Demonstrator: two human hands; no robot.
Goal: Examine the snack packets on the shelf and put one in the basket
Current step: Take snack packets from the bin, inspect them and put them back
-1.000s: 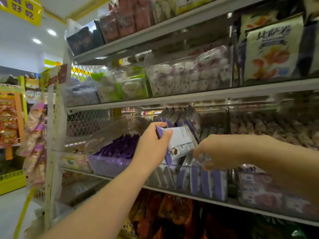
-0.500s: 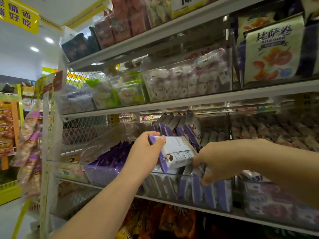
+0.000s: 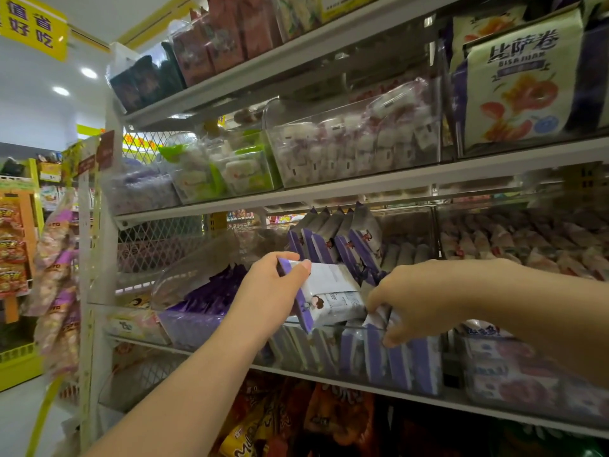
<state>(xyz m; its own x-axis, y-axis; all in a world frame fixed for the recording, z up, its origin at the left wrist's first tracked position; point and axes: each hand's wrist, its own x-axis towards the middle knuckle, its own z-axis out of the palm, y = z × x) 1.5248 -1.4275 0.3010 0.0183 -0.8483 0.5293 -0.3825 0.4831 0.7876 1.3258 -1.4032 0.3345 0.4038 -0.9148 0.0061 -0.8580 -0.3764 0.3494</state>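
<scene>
Sensibly, the left hand (image 3: 270, 291) gripped the purple packet (image 3: 333, 291) text-side up for reading; the right hand's (image 3: 425, 291) curled fingers (image 3: 379, 300) touched the shelved packets (image 3: 402, 361), grip unclear.

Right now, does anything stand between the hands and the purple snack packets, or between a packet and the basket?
Nothing visible blocks the hands: the left hand grips one packet, and the right hand curls on the standing packets. The basket is out of view, so that path cannot be judged.
</scene>
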